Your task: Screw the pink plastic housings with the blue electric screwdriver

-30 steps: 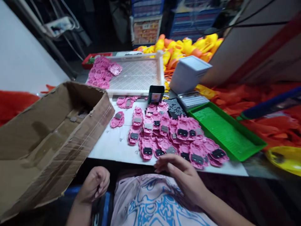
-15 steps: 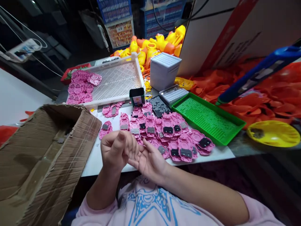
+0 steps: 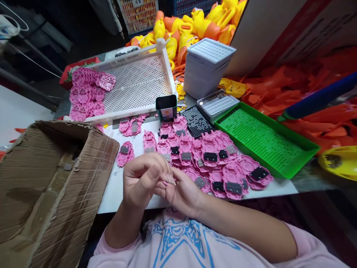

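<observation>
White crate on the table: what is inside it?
Pink plastic parts lie stacked at its left end; mesh floor shows beside them. Whatever lies beneath the stacks is covered.

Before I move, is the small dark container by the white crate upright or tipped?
Upright: the small dark container has its open mouth facing up, above the label on its side.

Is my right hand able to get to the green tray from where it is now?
Probably yes. Your right hand is up against your left hand, so it would have to come away first. Only low pink plastic shells lie between it and the green tray, nothing tall.
</observation>
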Demonstrator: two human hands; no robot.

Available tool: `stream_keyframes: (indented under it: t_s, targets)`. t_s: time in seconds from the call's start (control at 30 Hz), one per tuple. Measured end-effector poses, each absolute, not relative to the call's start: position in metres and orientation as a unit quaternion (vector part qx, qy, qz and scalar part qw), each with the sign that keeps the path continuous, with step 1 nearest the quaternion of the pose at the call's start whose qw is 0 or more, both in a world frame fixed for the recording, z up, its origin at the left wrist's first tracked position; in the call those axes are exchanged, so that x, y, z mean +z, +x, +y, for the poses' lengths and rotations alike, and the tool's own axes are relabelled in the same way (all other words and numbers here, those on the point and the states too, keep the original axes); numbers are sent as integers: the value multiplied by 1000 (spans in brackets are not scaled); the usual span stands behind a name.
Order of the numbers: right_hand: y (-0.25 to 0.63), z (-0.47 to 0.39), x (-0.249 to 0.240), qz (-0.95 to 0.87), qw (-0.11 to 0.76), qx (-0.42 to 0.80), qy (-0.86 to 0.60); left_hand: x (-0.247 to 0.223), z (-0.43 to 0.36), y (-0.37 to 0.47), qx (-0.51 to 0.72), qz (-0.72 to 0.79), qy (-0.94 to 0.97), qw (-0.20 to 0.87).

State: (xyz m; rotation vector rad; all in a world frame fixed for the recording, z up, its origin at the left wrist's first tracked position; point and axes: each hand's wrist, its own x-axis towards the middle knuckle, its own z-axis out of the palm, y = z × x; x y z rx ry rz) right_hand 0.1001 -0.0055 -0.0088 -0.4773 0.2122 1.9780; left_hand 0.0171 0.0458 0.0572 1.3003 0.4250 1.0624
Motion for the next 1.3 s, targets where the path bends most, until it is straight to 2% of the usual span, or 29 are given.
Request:
stream_keyframes:
  t_s: [0.17, 0.47, 0.63, 0.83, 1.07, 1.17, 1.3]
  targets:
    - [98, -3, -10, 89, 529, 829, -157, 61, 49, 12, 445, 158, 608, 638]
    - [100, -3, -11, 112, 498, 830, -226, 70, 49, 5, 441, 154, 629, 622]
    - [101, -4, -12, 69, 532, 816, -215, 76, 45, -1, 444, 146, 665, 583]
    - [108, -6, -17, 115, 501, 820, -251, 71, 54, -8, 512, 194, 635, 545]
    - [122, -13, -18, 113, 479, 848, -198, 39, 64, -45, 608, 303, 598, 424]
    - [128, -18, -19, 81, 487, 848, -192, 11, 57, -68, 536, 423, 661, 311]
    - [136, -32, -21, -8, 500, 837, -223, -21, 48, -79, 310, 475, 794, 219]
